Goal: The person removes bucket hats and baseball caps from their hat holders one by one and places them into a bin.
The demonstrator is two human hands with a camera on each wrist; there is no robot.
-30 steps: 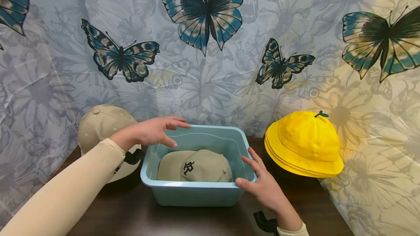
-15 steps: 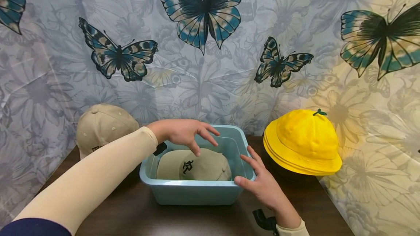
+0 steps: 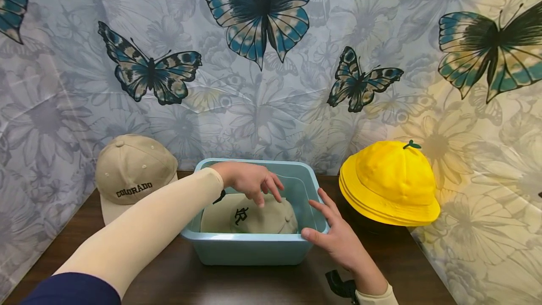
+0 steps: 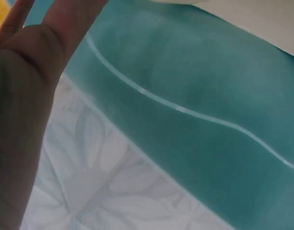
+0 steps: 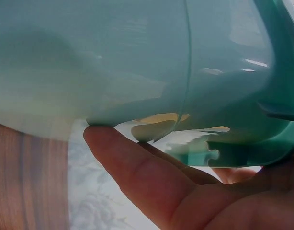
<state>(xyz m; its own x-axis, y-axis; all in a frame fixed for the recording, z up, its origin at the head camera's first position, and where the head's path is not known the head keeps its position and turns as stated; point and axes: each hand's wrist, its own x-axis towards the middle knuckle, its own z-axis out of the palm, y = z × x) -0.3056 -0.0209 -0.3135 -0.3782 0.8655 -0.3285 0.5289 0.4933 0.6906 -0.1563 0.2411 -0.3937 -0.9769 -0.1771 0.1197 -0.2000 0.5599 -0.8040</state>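
Note:
A beige cap (image 3: 275, 218) with a dark monogram lies inside the light blue basin (image 3: 254, 251). My left hand (image 3: 250, 180) hangs over the cap's crown, its fingers loosely bent downward and not closed on it; whether they touch the cloth I cannot tell. In the left wrist view, part of that hand (image 4: 27, 81) shows beside the basin's inner wall (image 4: 185, 143), the fingertips out of frame. My right hand (image 3: 338, 244) holds the basin's right front corner, with the thumb at the front rim and fingers at the side. The right wrist view shows a finger (image 5: 132, 163) against the outer wall.
A second beige cap (image 3: 137, 166) lettered COLORADO stands left of the basin. Yellow brimmed hats (image 3: 389, 182), seemingly stacked, stand to the right, with a green sprout on top. All rest on a dark wooden table (image 3: 169, 276) before a butterfly-printed cloth (image 3: 271, 121).
My left hand has moved right and down, from above the basin's left rim to over the cap inside. The right hand stays at the basin's corner, and the basin keeps its place.

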